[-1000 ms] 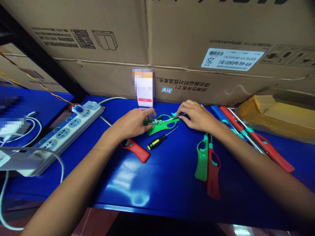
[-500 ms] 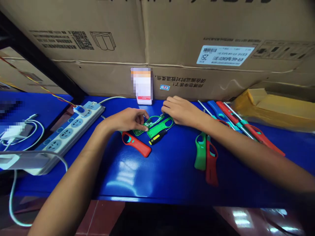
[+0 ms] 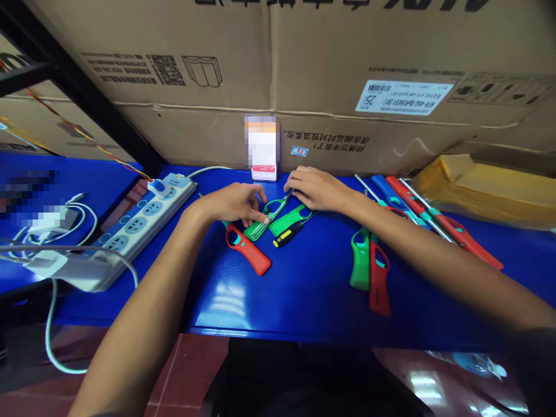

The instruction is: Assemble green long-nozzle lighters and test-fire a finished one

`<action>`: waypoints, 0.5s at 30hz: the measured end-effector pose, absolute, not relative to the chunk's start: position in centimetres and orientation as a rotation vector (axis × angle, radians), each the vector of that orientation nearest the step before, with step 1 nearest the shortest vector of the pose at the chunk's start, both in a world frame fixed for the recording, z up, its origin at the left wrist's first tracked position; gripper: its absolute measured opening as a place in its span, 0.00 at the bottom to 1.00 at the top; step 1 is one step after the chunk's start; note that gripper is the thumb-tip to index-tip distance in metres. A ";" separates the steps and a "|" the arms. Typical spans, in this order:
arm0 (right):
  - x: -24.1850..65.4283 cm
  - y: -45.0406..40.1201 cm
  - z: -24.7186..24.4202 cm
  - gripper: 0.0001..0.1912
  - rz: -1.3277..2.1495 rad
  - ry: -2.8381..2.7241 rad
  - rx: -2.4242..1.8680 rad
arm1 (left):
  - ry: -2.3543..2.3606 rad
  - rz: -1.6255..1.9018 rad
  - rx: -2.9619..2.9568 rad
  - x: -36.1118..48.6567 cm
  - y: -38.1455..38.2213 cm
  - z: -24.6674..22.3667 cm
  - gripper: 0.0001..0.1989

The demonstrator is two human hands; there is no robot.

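Note:
An opened green gas lighter lies in two halves on the blue table. My left hand (image 3: pixel 241 202) is curled over the half with the inner parts (image 3: pixel 257 230), its thumb and fingers pressed on that half shell. Fingers of my right hand (image 3: pixel 315 188) are closed at the lighter's metal tube end, which they partly hide. Just below it rests the other green half shell (image 3: pixel 286 222). Beside that shell lies a yellow-and-black screwdriver (image 3: pixel 286 235). A red lighter (image 3: pixel 248 250) sits nearer the front, under my left wrist.
A green lighter (image 3: pixel 359 266) and a red lighter (image 3: pixel 379 284) lie below my right forearm. More lighters, one a red lighter (image 3: pixel 464 237), lie to the right. A phone (image 3: pixel 264 150) leans on a large carton (image 3: pixel 321 52). A power strip (image 3: pixel 147 214) stands left; an open box (image 3: pixel 486 191) stands right.
The view has shifted a little. The half shell with the inner parts now lies more in the open, and the tube end shows more at my right fingertips. Both hands stay at the opened lighter.

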State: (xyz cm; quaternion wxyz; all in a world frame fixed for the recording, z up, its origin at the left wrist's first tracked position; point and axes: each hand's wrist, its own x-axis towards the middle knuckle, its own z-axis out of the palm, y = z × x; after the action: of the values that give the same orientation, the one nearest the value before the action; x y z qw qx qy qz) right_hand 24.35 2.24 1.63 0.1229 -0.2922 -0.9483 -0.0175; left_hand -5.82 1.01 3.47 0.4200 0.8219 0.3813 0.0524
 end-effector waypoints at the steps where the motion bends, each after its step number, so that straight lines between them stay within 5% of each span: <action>1: 24.2 1.5 1.9 0.13 -0.033 -2.724 -0.893 | 0.953 0.133 2.064 -5.8 1.0 3.4 0.19; 15: 25.2 -9.1 1.7 0.11 0.353 -2.751 -0.799 | 0.918 0.096 2.118 -3.9 -0.4 2.7 0.52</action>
State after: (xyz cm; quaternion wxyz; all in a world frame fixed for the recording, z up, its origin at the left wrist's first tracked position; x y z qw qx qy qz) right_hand 25.18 -9.13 1.69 0.1274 -0.2746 -0.9453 0.1214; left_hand -3.85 -0.43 2.66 0.4036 0.8388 0.3634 0.0379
